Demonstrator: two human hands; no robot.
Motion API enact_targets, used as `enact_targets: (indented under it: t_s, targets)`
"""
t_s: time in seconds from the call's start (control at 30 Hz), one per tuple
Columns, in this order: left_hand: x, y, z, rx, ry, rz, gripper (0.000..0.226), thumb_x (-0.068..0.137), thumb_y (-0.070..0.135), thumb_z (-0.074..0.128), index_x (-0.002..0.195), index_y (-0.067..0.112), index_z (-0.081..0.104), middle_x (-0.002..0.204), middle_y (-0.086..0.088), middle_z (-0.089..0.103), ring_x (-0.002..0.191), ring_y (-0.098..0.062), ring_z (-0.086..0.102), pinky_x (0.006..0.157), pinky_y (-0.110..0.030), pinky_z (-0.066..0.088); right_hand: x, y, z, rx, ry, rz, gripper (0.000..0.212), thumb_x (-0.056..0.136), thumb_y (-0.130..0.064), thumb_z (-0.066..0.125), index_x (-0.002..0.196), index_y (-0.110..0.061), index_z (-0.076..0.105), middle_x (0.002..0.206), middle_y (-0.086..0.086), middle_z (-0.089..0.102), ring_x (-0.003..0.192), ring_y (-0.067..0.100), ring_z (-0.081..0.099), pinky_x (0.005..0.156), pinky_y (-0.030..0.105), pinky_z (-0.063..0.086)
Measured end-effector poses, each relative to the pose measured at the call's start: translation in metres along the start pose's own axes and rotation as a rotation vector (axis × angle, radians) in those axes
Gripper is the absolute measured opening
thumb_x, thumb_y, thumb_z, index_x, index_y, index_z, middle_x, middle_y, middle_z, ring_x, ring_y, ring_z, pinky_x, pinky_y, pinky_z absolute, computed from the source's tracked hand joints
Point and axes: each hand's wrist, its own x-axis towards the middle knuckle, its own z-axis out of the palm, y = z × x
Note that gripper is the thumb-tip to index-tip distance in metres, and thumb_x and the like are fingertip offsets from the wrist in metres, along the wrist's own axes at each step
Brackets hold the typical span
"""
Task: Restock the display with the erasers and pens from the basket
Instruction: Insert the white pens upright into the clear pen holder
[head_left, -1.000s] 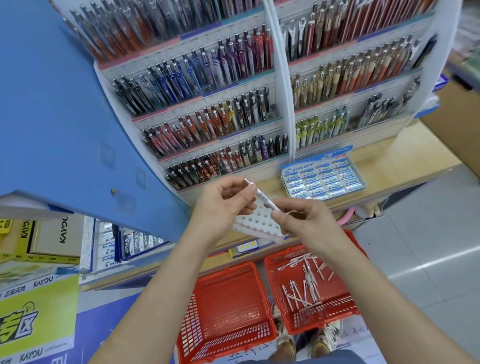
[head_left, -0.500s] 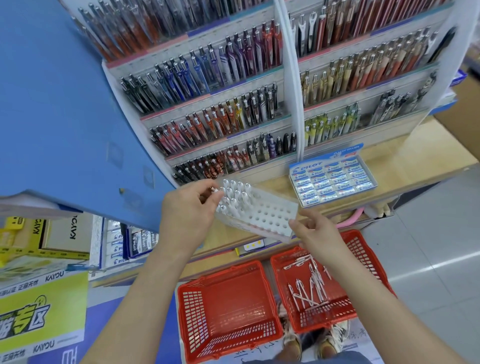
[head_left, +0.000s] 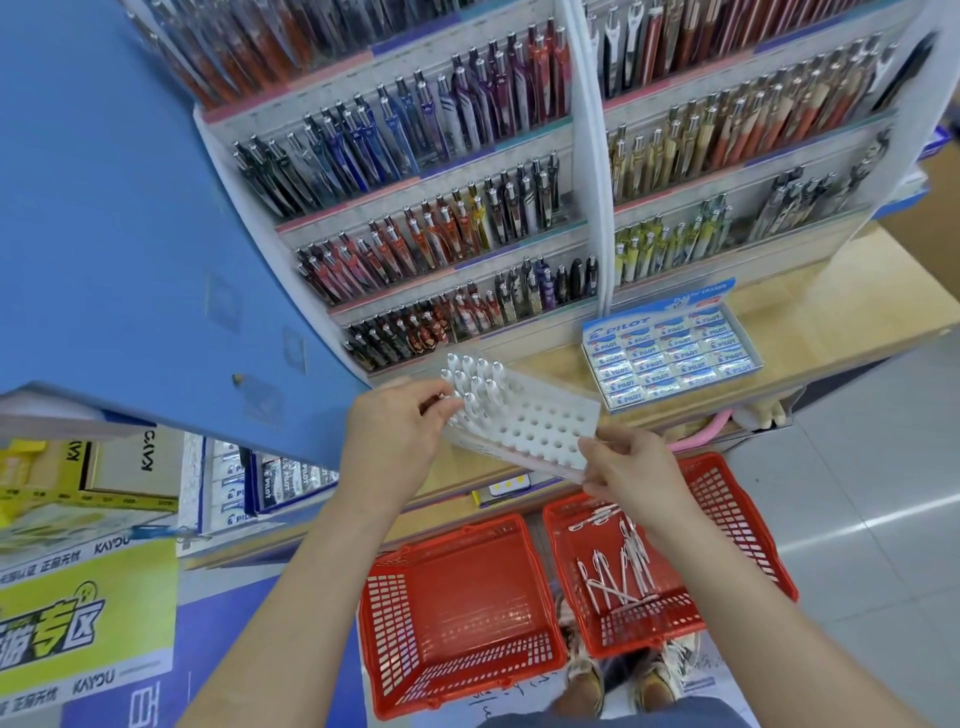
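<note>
Both hands hold a white rack (head_left: 540, 423) over the front edge of a wooden shelf (head_left: 810, 312). The left hand (head_left: 400, 441) grips the rack's left end, fingers curled against it. The right hand (head_left: 631, 470) pinches the near right corner between thumb and fingers. The rack lies tilted between the two hands, its left end farther from the person.

White pens (head_left: 470, 382) stand in the holes at the left end, just beside the left fingertips. The holes toward the right hand show bare.

Below the right wrist a red basket (head_left: 737, 519) sits on the floor with loose pens (head_left: 618, 569) lying crossed on its bottom. A second basket (head_left: 457, 618) stands touching it on the left.

On the shelf, well right of the rack, a blue box of erasers (head_left: 670, 356) lies flat, in rows. Behind it rises the display (head_left: 441, 218), tiers of upright pens split by a white post.

A blue panel (head_left: 104, 208) fills the left. Under it are boxed goods and yellow signs. The floor (head_left: 883, 493) at right is grey tile. Shoes (head_left: 587, 680) show between the baskets.
</note>
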Motion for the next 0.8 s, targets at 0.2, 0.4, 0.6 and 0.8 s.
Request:
enact_targets:
  t_s: [0.2, 0.4, 0.6, 0.8]
  targets:
    - [-0.003, -0.003, 0.008, 0.010, -0.025, 0.013, 0.008, 0.081, 0.021, 0.072, 0.086, 0.016, 0.076, 0.079, 0.000, 0.068, 0.077, -0.015, 0.061, 0.075, -0.036, 0.051, -0.005, -0.002, 0.003, 0.110, 0.048, 0.035, 0.038, 0.090, -0.018, 0.062, 0.124, 0.000, 0.056, 0.112, 0.015, 0.061, 0.099, 0.028, 0.063, 0.076, 0.036, 0.058]
    - [-0.004, 0.001, 0.010, 0.168, -0.069, 0.061, 0.015, 0.087, 0.029, 0.065, 0.090, 0.019, 0.075, 0.084, 0.001, 0.070, 0.081, -0.017, 0.063, 0.075, -0.031, 0.049, 0.001, 0.005, 0.004, 0.240, 0.044, 0.078, 0.039, 0.088, -0.019, 0.066, 0.121, 0.001, 0.059, 0.111, 0.012, 0.060, 0.099, 0.020, 0.060, 0.068, 0.025, 0.053]
    - [0.002, 0.005, 0.011, 0.090, -0.061, -0.113, 0.013, 0.083, 0.030, 0.069, 0.087, 0.018, 0.074, 0.080, 0.003, 0.071, 0.077, -0.015, 0.064, 0.077, -0.031, 0.051, -0.001, 0.008, 0.006, 0.283, 0.056, 0.062, 0.038, 0.088, -0.019, 0.066, 0.121, 0.001, 0.059, 0.115, 0.011, 0.061, 0.106, 0.021, 0.060, 0.076, 0.027, 0.054]
    - [0.007, 0.000, 0.016, 0.165, -0.045, -0.103, 0.012, 0.082, 0.031, 0.069, 0.084, 0.020, 0.074, 0.078, 0.006, 0.061, 0.078, -0.015, 0.057, 0.070, -0.030, 0.044, -0.002, 0.008, 0.008, 0.297, 0.077, 0.046, 0.037, 0.089, -0.019, 0.066, 0.119, 0.000, 0.060, 0.112, 0.009, 0.062, 0.107, 0.021, 0.061, 0.076, 0.027, 0.053]
